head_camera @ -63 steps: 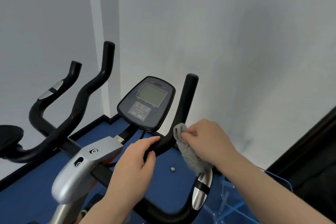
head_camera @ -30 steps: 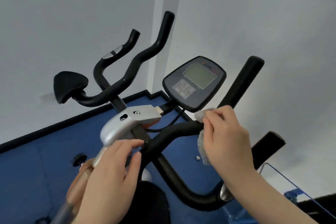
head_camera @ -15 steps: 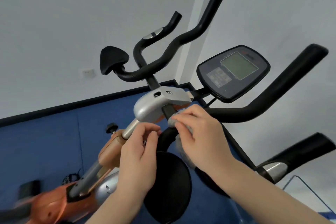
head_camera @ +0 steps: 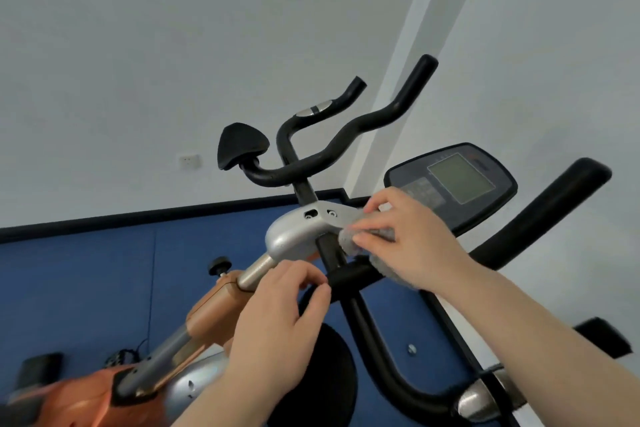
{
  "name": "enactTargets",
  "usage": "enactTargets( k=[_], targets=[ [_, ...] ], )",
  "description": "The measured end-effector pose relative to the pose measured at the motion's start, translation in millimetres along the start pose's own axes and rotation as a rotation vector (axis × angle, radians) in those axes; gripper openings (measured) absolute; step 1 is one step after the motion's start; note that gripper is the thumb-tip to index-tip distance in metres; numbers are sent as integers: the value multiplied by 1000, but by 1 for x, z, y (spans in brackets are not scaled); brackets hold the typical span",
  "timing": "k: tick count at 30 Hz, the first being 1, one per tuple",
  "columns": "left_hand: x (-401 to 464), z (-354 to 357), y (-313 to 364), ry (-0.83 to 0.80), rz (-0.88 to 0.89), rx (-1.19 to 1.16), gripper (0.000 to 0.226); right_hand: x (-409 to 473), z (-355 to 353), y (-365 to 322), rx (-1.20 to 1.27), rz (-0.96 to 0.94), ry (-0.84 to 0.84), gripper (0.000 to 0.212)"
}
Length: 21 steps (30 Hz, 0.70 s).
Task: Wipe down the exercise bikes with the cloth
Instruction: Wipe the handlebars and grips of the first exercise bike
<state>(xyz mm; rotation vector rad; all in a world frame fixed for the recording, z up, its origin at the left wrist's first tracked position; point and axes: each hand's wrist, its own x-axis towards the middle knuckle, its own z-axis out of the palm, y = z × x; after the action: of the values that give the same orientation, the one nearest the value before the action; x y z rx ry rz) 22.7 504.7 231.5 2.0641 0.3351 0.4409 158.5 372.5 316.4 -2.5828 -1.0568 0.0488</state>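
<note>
One exercise bike (head_camera: 221, 329), orange-and-silver frame, filling the lower view; four black handlebar ends rising, one grey console (head_camera: 453, 185) at the right. Two hands at the silver stem clamp (head_camera: 298, 236). Right hand (head_camera: 408, 239) curled round one grey cloth (head_camera: 363, 243), pressing it against the clamp's right edge. Left hand (head_camera: 277, 319) just below, fingers curled toward the black crossbar, thumb tip meeting forefinger; cannot tell if gripping. One white wall socket (head_camera: 189, 161) far left.
</note>
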Motion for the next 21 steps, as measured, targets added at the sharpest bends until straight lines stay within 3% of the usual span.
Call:
enactTargets(
  k=[3,8,14,18,21],
  targets=[
    [2,-1,-1,-9,-29,62,11,6,3,0,-69,0,-210,14],
    [1,4,-6,51,-55,8,12,30,1,-13,-136,53,-309,12],
    [2,6,-6,89,-31,12,17,29,30,-26,-144,159,-32,7],
    [1,4,-4,87,-39,-16,12,34,53,-37,-287,56,139,14],
    [-1,3,-4,67,-39,-29,10,30,39,-26,-109,109,114,18]
  ],
)
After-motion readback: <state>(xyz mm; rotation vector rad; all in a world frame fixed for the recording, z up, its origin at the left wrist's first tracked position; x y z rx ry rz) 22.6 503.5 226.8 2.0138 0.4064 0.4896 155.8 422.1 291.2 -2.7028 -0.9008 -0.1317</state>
